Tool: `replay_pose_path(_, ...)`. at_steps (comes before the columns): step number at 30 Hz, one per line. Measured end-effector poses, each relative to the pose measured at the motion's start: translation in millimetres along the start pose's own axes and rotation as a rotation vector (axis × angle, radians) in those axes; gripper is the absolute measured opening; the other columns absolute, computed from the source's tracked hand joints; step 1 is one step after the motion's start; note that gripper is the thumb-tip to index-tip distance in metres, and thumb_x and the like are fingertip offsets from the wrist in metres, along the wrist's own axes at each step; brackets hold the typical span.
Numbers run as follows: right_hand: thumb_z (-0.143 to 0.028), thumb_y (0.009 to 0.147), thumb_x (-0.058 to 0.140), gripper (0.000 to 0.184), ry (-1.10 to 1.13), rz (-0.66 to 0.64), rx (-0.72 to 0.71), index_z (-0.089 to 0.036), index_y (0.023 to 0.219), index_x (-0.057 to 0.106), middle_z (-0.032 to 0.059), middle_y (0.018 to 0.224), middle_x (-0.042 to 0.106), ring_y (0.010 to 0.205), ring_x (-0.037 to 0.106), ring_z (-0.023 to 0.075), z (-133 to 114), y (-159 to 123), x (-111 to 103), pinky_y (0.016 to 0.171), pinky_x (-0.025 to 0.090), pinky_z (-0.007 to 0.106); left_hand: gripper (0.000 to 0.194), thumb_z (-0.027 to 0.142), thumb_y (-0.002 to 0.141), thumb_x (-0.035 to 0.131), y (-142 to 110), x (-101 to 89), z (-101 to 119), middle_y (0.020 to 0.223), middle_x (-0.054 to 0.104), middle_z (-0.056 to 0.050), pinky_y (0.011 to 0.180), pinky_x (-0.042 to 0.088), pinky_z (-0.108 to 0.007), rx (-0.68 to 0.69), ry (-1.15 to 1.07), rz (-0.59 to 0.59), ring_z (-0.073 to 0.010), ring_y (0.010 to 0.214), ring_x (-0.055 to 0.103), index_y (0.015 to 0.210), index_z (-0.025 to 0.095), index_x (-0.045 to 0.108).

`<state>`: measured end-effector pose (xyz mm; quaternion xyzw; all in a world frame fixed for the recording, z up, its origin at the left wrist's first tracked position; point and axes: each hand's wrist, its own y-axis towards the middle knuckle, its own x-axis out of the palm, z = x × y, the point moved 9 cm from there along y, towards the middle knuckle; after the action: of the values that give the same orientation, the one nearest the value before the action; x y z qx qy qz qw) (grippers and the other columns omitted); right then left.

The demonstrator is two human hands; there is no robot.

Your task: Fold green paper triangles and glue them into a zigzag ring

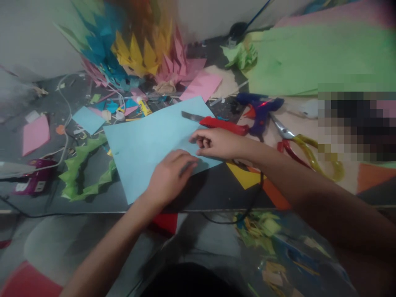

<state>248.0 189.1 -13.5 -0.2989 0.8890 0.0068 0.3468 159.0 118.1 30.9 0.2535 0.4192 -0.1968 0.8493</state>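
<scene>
A light blue sheet of paper (pixel 145 140) lies at an angle on the dark table. My left hand (pixel 173 173) rests on its near part with the fingers loosely stretched and nothing visible in them. Just to the right, my right hand (pixel 216 142) hovers over or touches the sheet's right side. Its fingers are loosely curled and apart, and no object shows between them. Beyond the right hand lies a red-handled utility knife (pixel 224 124), its blade over the paper. A blue glue gun (pixel 260 111) and scissors with yellow and red handles (pixel 301 144) lie further right.
A green zigzag paper ring (pixel 72 181) sits left of the sheet. Colourful folded-paper spikes (pixel 136 53) stand at the back, near a yellow glue stick (pixel 144 107). A purple power strip (pixel 38 177) is far left. Large green paper (pixel 309 57) covers the back right. A black cable (pixel 261 185) hangs over the front edge.
</scene>
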Motion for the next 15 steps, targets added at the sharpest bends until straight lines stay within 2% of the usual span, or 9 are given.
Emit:
replay_pose_path(3, -0.028, 0.07, 0.061, 0.039, 0.01, -0.015, -0.004, -0.016, 0.107, 0.057, 0.0037, 0.082, 0.057, 0.065, 0.05, 0.0128, -0.4, 0.6, 0.8, 0.059, 0.038, 0.025, 0.019, 0.021, 0.091, 0.046, 4.5, 4.6, -23.9, 0.095, 0.061, -0.007, 0.078, 0.048, -0.033, -0.02, 0.141, -0.039, -0.0176, 0.09, 0.056, 0.1, 0.017, 0.061)
replay_pose_path(8, -0.028, 0.07, 0.061, 0.04, -0.024, 0.001, -0.019, -0.016, 0.108, 0.057, 0.0036, 0.083, 0.058, 0.066, 0.049, 0.0128, -1.0, 0.7, -0.3, 0.059, 0.036, 0.025, 0.022, 0.017, 0.091, 0.042, 8.3, 14.6, -22.4, 0.096, 0.06, -0.006, 0.075, 0.048, -0.031, 0.04, 0.261, -0.13, -0.0169, 0.088, 0.056, 0.098, 0.018, 0.063)
replay_pose_path(15, -0.029, 0.072, 0.058, 0.039, -0.027, 0.002, -0.006, -0.017, 0.109, 0.058, 0.0039, 0.082, 0.058, 0.067, 0.05, 0.0138, -1.4, -0.2, -0.3, 0.059, 0.036, 0.026, 0.022, 0.016, 0.092, 0.04, 16.6, 18.2, -25.3, 0.093, 0.061, -0.004, 0.069, 0.047, -0.026, 0.023, 0.301, -0.158, -0.0157, 0.087, 0.056, 0.095, 0.021, 0.062)
